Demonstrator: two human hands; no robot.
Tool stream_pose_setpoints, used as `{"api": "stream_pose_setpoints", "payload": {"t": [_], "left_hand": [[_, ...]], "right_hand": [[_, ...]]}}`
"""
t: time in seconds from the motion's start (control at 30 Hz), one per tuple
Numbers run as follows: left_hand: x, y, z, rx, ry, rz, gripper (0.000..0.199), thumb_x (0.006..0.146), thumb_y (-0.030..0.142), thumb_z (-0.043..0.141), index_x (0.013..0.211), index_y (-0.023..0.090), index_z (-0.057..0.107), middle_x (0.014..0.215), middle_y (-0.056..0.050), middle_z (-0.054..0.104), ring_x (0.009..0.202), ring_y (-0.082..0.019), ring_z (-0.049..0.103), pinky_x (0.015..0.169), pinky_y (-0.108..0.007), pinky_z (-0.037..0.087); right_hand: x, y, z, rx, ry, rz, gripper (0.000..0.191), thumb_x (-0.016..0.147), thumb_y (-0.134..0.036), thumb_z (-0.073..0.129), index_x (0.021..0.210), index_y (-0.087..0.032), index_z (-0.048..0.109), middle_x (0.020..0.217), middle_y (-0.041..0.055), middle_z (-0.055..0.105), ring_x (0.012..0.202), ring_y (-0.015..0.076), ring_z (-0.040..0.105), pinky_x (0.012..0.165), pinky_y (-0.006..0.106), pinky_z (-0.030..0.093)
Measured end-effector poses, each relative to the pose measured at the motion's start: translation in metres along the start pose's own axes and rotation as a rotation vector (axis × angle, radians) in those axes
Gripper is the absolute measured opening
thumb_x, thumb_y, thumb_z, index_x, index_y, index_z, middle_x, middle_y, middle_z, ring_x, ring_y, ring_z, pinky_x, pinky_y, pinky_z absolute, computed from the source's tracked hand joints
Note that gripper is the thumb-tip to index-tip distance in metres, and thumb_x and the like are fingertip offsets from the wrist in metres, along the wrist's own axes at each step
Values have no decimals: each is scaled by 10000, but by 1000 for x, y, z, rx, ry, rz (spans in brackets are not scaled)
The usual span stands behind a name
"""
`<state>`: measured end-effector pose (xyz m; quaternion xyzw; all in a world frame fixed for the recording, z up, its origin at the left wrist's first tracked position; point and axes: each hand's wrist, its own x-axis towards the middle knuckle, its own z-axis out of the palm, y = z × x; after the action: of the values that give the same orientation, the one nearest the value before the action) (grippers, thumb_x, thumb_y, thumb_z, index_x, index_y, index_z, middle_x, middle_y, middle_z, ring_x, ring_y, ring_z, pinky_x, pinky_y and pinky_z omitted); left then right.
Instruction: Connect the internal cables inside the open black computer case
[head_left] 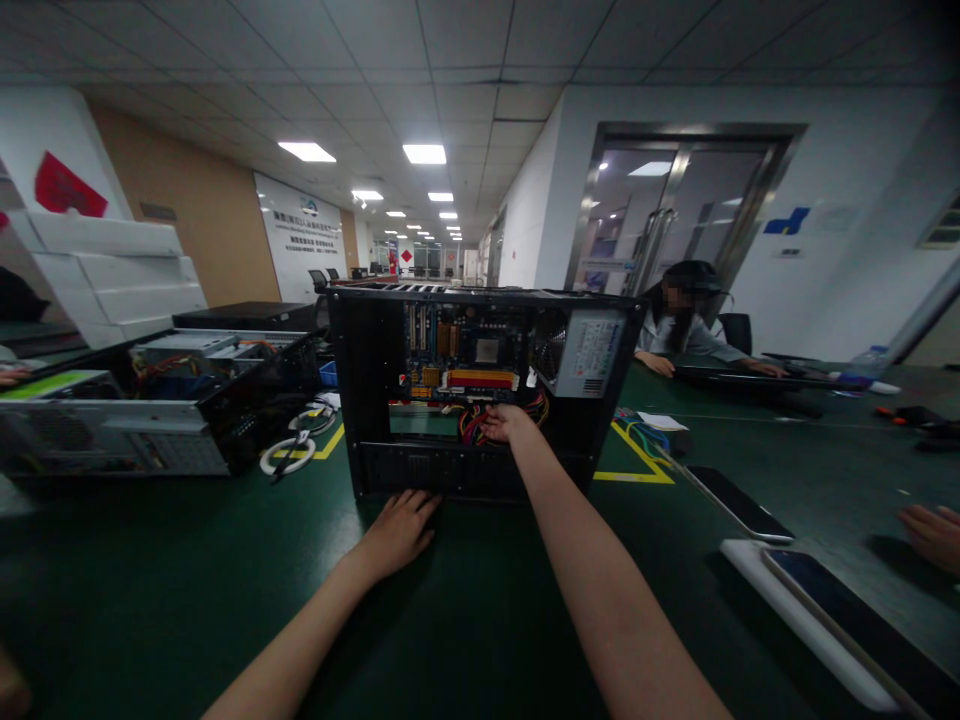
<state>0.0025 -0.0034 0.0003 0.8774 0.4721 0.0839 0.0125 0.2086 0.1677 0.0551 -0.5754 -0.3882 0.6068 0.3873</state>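
An open black computer case stands on the green table. Inside it are a motherboard and, at the upper right, a silver power supply. My right hand reaches into the lower middle of the case, its fingers curled at a bundle of coloured cables. Flat on the table, my left hand has its fingers spread, with the fingertips at the case's bottom front edge, and holds nothing.
Another opened case lies on the left beside white coiled cables. Phones and loose wires are on the right. A person sits behind at the right; another person's hand shows at the right edge.
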Motion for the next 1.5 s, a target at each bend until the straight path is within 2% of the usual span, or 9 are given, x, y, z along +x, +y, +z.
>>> {"api": "stream_pose_setpoints", "payload": {"t": [0.13, 0.37, 0.63, 1.13, 1.5], "left_hand": [[1, 0, 1, 4, -7, 0, 471, 766, 271, 400, 1223, 247, 288, 1197, -50, 398, 1090, -217, 350, 889, -379, 299], [1, -1, 3, 8, 4, -3, 461, 772, 276, 391, 1222, 249, 295, 1198, -47, 399, 1090, -217, 349, 893, -379, 296], [0, -2, 4, 6, 28, 16, 466, 766, 267, 404, 1218, 243, 294, 1192, -49, 401, 1088, -214, 351, 891, -378, 300], [1, -2, 3, 4, 2, 4, 472, 759, 267, 397, 1220, 251, 294, 1191, -46, 405, 1084, -216, 356, 887, -381, 303], [2, -2, 2, 4, 2, 2, 459, 768, 280, 394, 1217, 257, 299, 1187, -45, 407, 1092, -212, 352, 894, -376, 298]], "right_hand": [[1, 0, 1, 176, 47, 119, 104, 803, -141, 348, 749, -171, 433, 671, 4, 442, 556, 83, 482, 508, 214, 415], [-1, -1, 2, 343, 70, 128, 92, 783, -114, 400, 718, -169, 436, 624, -7, 431, 532, 75, 460, 488, 202, 414], [-4, -3, 5, 317, 126, 87, 149, 783, -68, 388, 676, -171, 395, 561, -30, 397, 512, 67, 430, 484, 195, 430], [-21, -9, 8, 352, 124, 72, 146, 789, -61, 367, 703, -168, 418, 551, -21, 418, 509, 74, 444, 463, 188, 414], [-12, -5, 4, 384, 70, 99, 145, 794, -98, 386, 662, -157, 395, 604, -5, 426, 556, 81, 469, 458, 181, 412]]}}
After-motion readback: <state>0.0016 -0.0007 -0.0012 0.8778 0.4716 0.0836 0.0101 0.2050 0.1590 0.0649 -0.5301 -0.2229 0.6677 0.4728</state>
